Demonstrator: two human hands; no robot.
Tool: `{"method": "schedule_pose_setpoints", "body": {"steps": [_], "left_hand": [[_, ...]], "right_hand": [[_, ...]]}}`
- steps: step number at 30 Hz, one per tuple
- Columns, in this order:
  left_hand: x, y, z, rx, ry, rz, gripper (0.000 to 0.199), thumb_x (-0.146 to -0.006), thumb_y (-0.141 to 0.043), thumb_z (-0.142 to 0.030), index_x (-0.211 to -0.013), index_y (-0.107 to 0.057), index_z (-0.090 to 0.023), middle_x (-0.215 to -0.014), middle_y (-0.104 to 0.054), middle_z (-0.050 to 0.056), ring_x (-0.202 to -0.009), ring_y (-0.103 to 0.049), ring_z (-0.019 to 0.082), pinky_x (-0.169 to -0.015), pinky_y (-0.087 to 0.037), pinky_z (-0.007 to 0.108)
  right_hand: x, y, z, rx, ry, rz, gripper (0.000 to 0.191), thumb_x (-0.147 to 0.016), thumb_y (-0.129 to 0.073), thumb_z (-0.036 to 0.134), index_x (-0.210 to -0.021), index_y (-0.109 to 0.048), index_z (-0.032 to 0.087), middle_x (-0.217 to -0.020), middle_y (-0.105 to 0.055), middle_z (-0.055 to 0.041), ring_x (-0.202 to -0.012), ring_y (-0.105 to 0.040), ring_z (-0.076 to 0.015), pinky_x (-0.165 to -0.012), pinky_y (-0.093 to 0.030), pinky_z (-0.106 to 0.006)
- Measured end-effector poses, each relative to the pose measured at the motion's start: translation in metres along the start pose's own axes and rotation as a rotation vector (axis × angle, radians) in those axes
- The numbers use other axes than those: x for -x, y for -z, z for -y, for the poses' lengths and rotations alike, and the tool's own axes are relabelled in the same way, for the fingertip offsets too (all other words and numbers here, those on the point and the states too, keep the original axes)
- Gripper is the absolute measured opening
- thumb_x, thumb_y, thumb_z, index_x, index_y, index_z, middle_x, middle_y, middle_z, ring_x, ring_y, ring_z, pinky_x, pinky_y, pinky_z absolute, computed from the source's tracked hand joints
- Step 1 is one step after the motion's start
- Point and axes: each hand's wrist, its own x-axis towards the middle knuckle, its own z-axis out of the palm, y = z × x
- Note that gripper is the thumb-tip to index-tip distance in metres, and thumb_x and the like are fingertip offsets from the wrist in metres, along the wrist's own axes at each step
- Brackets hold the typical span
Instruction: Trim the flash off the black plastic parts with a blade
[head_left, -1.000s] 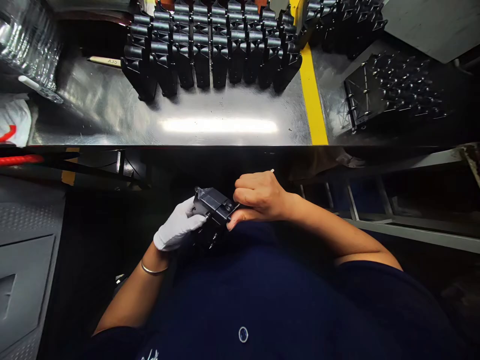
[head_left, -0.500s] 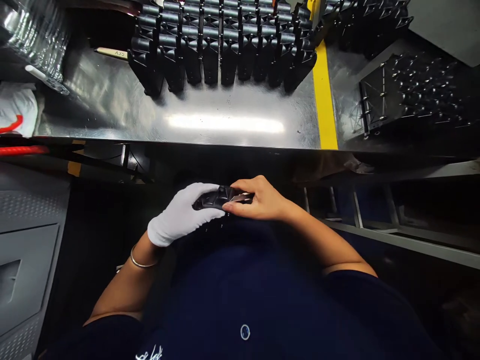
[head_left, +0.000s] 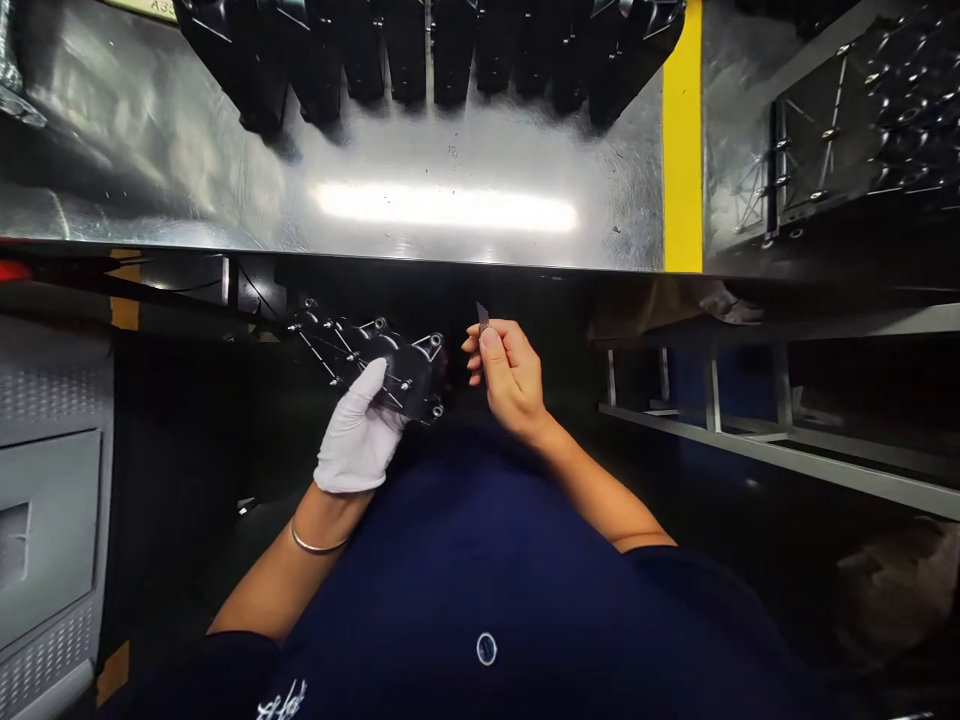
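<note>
My left hand (head_left: 364, 430), in a white glove, grips a black molded plastic part (head_left: 405, 365) by its near edge, thumb on top. The part's broad face is turned up, showing ribs and several round bosses along its rim. My bare right hand (head_left: 514, 375) is closed on a small knife blade (head_left: 482, 315) whose angled tip points up past the thumb. Any handle is hidden in the palm. A gap separates the blade from the part. Both hands are in front of the metal table (head_left: 450, 240), nearer to my body.
Rows of similar black parts (head_left: 435, 60) stand at the table's back. Yellow tape (head_left: 681, 150) crosses the tabletop, with more black parts (head_left: 817, 140) to its right. A metal frame (head_left: 750, 450) is at lower right, a grey cabinet (head_left: 52, 520) at left.
My left hand has turned the black part from edge-on to face-up. My right hand has drawn away from it and now holds the blade upright. The view has shifted closer to the table.
</note>
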Motion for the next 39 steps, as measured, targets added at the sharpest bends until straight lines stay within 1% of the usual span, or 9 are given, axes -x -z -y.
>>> {"method": "schedule_pose_setpoints", "body": {"steps": [2, 5, 9, 12, 18, 24, 31, 37, 39], "left_hand": [[0.001, 0.0, -0.003, 0.01, 0.043, -0.025, 0.013, -0.089, -0.061, -0.017, -0.091, -0.073, -0.02, -0.101, -0.077, 0.002, -0.107, -0.07, 0.016, -0.085, -0.061, 0.022], [0.003, 0.002, -0.002, -0.016, 0.075, 0.008, 0.012, -0.089, -0.062, -0.02, -0.094, -0.073, -0.02, -0.108, -0.076, 0.003, -0.115, -0.067, 0.019, -0.087, -0.062, 0.026], [0.006, 0.002, 0.002, -0.058, 0.067, 0.071, 0.015, -0.088, -0.065, -0.025, -0.101, -0.072, -0.02, -0.115, -0.074, 0.004, -0.12, -0.064, 0.019, -0.092, -0.06, 0.026], [0.008, 0.0, 0.002, -0.012, 0.094, 0.052, 0.017, -0.09, -0.062, -0.021, -0.103, -0.072, -0.019, -0.115, -0.074, 0.005, -0.116, -0.066, 0.018, -0.093, -0.059, 0.025], [0.008, -0.002, -0.006, 0.101, 0.209, 0.019, 0.023, -0.093, -0.057, -0.016, -0.111, -0.07, -0.015, -0.108, -0.076, 0.007, -0.096, -0.073, 0.016, -0.087, -0.062, 0.027], [0.023, -0.007, -0.013, 0.168, 0.312, -0.133, 0.03, -0.094, -0.048, -0.007, -0.115, -0.07, -0.012, -0.086, -0.078, 0.004, -0.087, -0.075, 0.016, -0.095, -0.059, 0.03], [0.014, -0.003, -0.006, 0.144, 0.228, -0.03, 0.032, -0.092, -0.056, -0.01, -0.121, -0.068, -0.014, -0.103, -0.078, 0.007, -0.1, -0.073, 0.016, -0.098, -0.056, 0.027], [0.013, 0.003, -0.005, 0.091, 0.219, -0.01, 0.024, -0.089, -0.057, -0.01, -0.105, -0.074, -0.013, -0.098, -0.078, 0.006, -0.098, -0.074, 0.018, -0.096, -0.058, 0.03], [0.017, 0.01, -0.006, 0.001, 0.222, 0.08, 0.016, -0.08, -0.068, -0.012, -0.093, -0.076, -0.015, -0.092, -0.079, 0.005, -0.092, -0.075, 0.022, -0.09, -0.061, 0.032]], "right_hand": [[-0.001, 0.004, -0.001, 0.033, 0.068, -0.005, 0.035, -0.096, -0.048, 0.05, -0.106, -0.064, 0.021, -0.088, -0.067, -0.0025, -0.063, -0.059, -0.0094, -0.054, -0.053, -0.023], [-0.001, 0.005, 0.001, 0.082, 0.173, -0.015, 0.028, -0.095, -0.055, 0.043, -0.103, -0.071, 0.022, -0.085, -0.069, -0.0029, -0.071, -0.062, -0.0125, -0.068, -0.057, -0.03], [0.003, 0.0, 0.005, 0.017, 0.13, -0.016, 0.028, -0.089, -0.063, 0.048, -0.093, -0.074, 0.023, -0.085, -0.068, -0.0033, -0.079, -0.063, -0.0147, -0.073, -0.055, -0.032], [0.005, -0.003, 0.006, -0.09, 0.135, -0.018, 0.023, -0.084, -0.069, 0.044, -0.086, -0.07, 0.021, -0.081, -0.066, -0.0021, -0.072, -0.061, -0.013, -0.065, -0.054, -0.029], [0.001, 0.0, -0.008, -0.055, 0.302, -0.078, 0.009, -0.084, -0.071, 0.029, -0.08, -0.07, 0.021, -0.077, -0.067, -0.001, -0.072, -0.062, -0.0126, -0.07, -0.054, -0.03], [-0.005, 0.007, -0.028, -0.043, 0.11, -0.213, 0.03, -0.081, -0.071, 0.047, -0.072, -0.066, 0.02, -0.071, -0.066, -0.0001, -0.065, -0.06, -0.0118, -0.062, -0.051, -0.028], [0.008, 0.008, 0.003, -0.137, 0.325, -0.012, 0.01, -0.086, -0.068, 0.028, -0.079, -0.069, 0.021, -0.075, -0.067, -0.001, -0.068, -0.062, -0.0119, -0.062, -0.051, -0.027], [0.006, 0.006, 0.003, -0.097, 0.33, 0.012, 0.008, -0.085, -0.069, 0.026, -0.08, -0.069, 0.02, -0.076, -0.067, -0.0016, -0.068, -0.062, -0.0116, -0.062, -0.051, -0.027], [0.004, 0.008, -0.001, -0.048, 0.279, -0.007, 0.013, -0.086, -0.069, 0.029, -0.078, -0.069, 0.019, -0.075, -0.068, -0.0019, -0.069, -0.063, -0.0118, -0.064, -0.052, -0.027]]}}
